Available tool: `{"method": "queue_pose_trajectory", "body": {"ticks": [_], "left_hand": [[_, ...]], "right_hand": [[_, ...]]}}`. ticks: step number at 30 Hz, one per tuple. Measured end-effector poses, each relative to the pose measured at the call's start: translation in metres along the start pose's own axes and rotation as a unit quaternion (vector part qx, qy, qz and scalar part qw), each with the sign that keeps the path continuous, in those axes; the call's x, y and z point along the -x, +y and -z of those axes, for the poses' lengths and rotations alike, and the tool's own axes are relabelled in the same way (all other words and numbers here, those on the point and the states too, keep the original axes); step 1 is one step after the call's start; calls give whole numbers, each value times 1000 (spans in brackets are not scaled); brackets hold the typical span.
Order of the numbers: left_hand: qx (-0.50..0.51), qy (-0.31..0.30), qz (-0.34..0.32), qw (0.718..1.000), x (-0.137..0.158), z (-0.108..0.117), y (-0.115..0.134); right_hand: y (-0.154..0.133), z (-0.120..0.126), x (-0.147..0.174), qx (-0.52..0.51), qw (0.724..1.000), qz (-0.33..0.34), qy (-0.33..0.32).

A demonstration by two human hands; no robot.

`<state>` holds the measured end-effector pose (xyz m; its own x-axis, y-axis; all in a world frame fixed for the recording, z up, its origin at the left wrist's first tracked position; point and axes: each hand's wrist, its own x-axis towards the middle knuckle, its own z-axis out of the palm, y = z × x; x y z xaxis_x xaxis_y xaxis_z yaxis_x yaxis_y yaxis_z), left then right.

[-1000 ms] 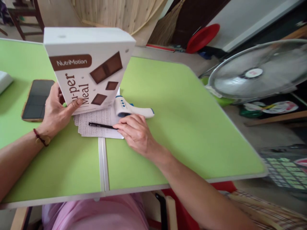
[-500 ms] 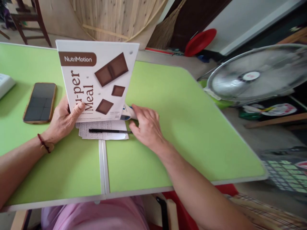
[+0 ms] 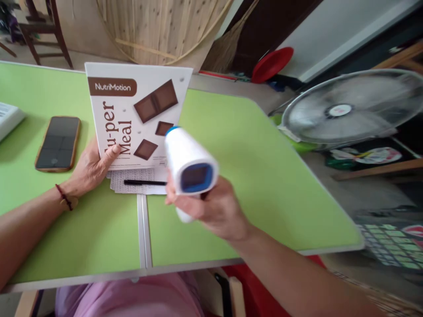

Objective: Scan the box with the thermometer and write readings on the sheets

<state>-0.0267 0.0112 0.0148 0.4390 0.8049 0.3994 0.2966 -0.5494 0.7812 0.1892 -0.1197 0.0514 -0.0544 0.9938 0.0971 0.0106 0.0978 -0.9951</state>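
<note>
My left hand [image 3: 94,165] grips the lower left edge of a white box [image 3: 115,114] with brown lettering and chocolate pictures, thumb across its front. The box is upright over the table. In front of its lower right corner, my right hand [image 3: 214,204] is wrapped round the handle of a white and blue infrared thermometer [image 3: 188,154]; its dark screen faces me. Below the box lie sheets of paper covered in small writing [image 3: 120,182], partly hidden by it. A black pen [image 3: 143,182] rests on them, its right end hidden behind my right hand.
On the green table [image 3: 264,193], a phone [image 3: 57,143] in a brown case lies left of my left hand. A white device [image 3: 9,119] sits at the left edge. Beyond the table's right side stands a fan [image 3: 343,108], with a red basin [image 3: 272,65] behind.
My right hand has brought the thermometer out from behind the box's lower right corner, lifting it toward me. The box stays in my left hand, nearly where it was.
</note>
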Motion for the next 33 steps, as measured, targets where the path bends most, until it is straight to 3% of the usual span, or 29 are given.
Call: {"method": "queue_pose_trajectory", "body": {"ticks": [3,8,33], "left_hand": [[9,-1,-9,1000,-1,0,2],[-13,11,2,1000,0,-1,2],[-15,8,7,1000,0,0,1]], "right_hand": [[12,-23,-3,-43,997,-63,2],[38,-39,-11,-79,994,-74,36],[42,-43,-17,-98,992,-72,23]]}}
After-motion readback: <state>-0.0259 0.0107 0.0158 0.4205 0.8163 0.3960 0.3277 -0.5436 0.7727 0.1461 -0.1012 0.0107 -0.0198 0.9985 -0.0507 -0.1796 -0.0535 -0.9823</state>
